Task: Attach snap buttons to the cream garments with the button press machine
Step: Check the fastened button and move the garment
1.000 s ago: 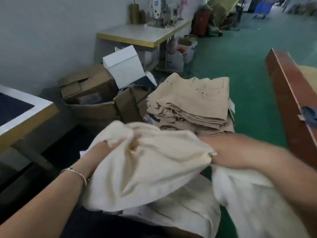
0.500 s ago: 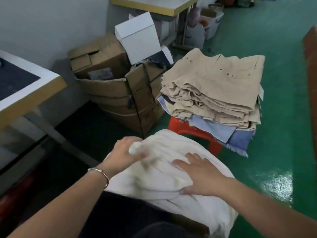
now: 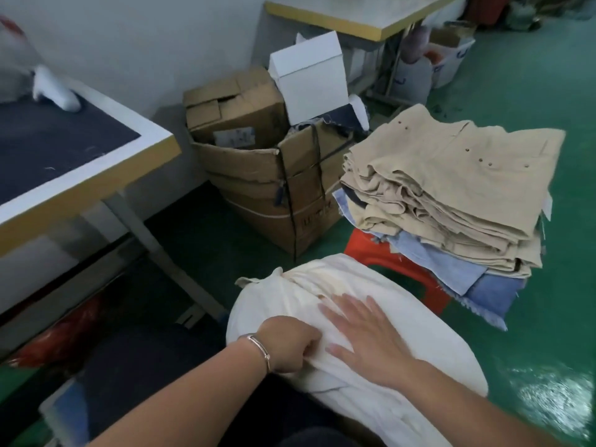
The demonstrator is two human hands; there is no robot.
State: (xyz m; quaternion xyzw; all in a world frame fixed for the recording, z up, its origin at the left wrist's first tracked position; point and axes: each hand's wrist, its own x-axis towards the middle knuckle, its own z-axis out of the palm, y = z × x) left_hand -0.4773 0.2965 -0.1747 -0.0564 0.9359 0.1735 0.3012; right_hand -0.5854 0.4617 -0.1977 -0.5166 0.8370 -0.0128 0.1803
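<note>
While left hand [image 3: 292, 345] fingers pinch the cream garments [image 3: 354, 321], right hand [image 3: 364, 337] flat, fingers spread on top

Hands: left [image 3: 292, 345] fisted (right [image 3: 367, 338] flat)

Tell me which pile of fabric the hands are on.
The cream pile nearest the camera: the left hand grips its cloth and the right hand lies flat on top. The tan stack on the red stool goes untouched.
</note>
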